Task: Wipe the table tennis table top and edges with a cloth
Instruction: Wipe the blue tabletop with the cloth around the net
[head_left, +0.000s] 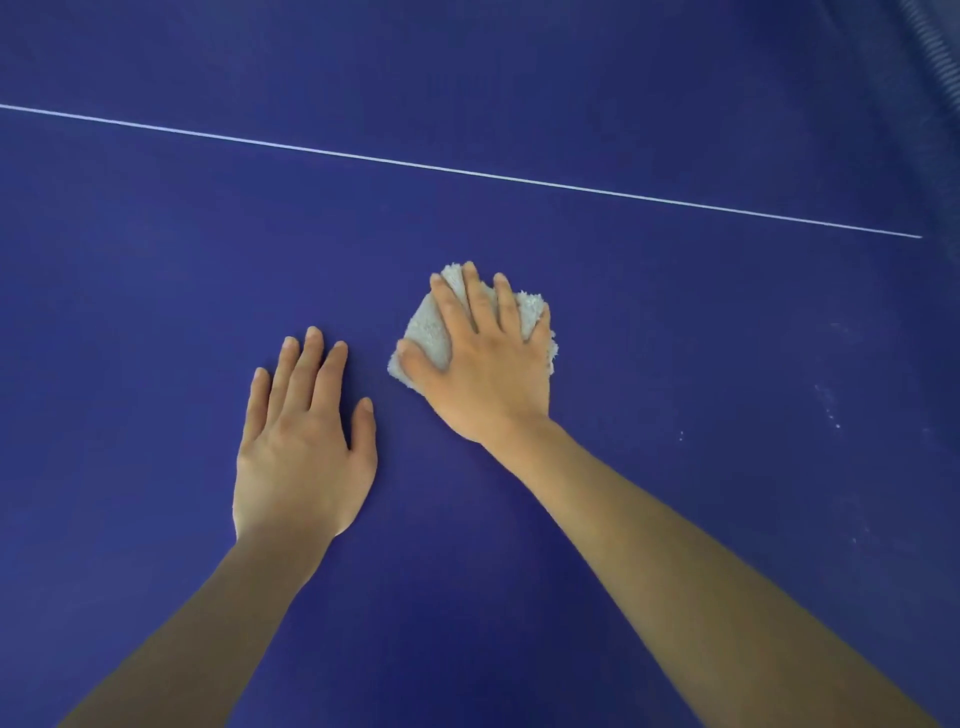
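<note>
The blue table tennis table top (675, 322) fills the view. A small pale grey fluffy cloth (431, 332) lies on it near the middle. My right hand (485, 358) presses flat on the cloth with straight, spread fingers, covering most of it. My left hand (304, 441) rests flat on the bare table surface to the left of the cloth, fingers straight, holding nothing.
A thin white line (467, 171) crosses the table beyond my hands, sloping down to the right. White specks and smudges (831, 410) mark the surface at the right. The net's edge (935, 62) shows in the top right corner.
</note>
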